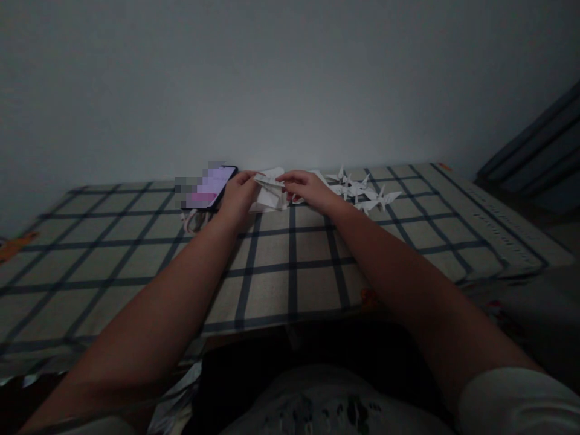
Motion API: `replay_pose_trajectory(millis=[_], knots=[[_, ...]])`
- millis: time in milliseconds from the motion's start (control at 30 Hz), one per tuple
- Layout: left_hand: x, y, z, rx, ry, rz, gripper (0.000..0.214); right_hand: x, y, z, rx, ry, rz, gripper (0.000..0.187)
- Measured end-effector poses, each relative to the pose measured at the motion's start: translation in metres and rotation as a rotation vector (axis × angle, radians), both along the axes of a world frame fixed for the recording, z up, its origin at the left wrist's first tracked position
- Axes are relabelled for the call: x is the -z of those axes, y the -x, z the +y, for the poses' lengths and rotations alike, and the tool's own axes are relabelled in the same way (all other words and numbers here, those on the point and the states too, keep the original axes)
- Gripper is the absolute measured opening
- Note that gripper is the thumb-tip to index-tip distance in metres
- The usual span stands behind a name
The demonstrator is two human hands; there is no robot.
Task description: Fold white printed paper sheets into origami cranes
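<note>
Between my two hands is a small piece of folded white paper (270,181), held just above the table. My left hand (241,192) pinches its left end with thumb and fingers. At its right end, my right hand (308,186) has its fingers closed on the edge. Below and behind it lie more white paper sheets (270,198), partly covered by the hands. Several folded white paper cranes (357,188) are grouped on the cloth to the right of my right hand. The finer folds in the held paper are too dim to make out.
A phone (211,187) with a lit screen leans left of my left hand, a pale looped cord (193,221) beneath it. The table wears a checked cloth (312,272) and meets a plain wall (290,84). Something orange (20,244) lies at the far left.
</note>
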State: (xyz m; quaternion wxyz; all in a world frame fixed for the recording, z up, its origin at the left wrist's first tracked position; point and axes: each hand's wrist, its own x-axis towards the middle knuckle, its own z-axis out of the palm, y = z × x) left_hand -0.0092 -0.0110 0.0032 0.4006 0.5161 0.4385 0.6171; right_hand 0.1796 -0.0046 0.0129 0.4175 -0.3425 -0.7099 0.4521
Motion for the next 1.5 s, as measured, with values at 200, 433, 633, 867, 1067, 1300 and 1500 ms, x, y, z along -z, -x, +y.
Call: replay_pose_trajectory(millis=[200, 433, 633, 867, 1067, 1300, 1500], knots=[[-0.002, -0.002, -0.001, 0.001, 0.048, -0.024, 0.018, 0.002, 0.0, -0.001, -0.067, 0.013, 0.015, 0.033], [-0.004, -0.005, -0.007, 0.054, 0.087, -0.026, 0.019, 0.007, 0.003, 0.004, 0.006, -0.033, -0.004, 0.018], [-0.004, -0.005, -0.012, 0.134, 0.017, 0.094, 0.032, 0.003, -0.002, 0.008, 0.182, -0.014, 0.052, 0.03], [-0.005, -0.004, -0.009, 0.08, -0.114, 0.157, 0.04, 0.002, 0.001, 0.006, 0.215, 0.014, 0.156, 0.019], [-0.007, -0.005, -0.014, 0.149, -0.176, 0.223, 0.066, 0.006, -0.002, 0.01, 0.217, -0.046, 0.177, 0.031], [-0.004, 0.001, -0.011, 0.059, -0.26, 0.471, 0.05, -0.001, -0.002, 0.004, 0.18, -0.09, 0.048, 0.035], [-0.003, 0.005, -0.007, -0.084, -0.315, 0.644, 0.046, 0.001, -0.002, 0.003, 0.17, -0.194, -0.092, 0.055]])
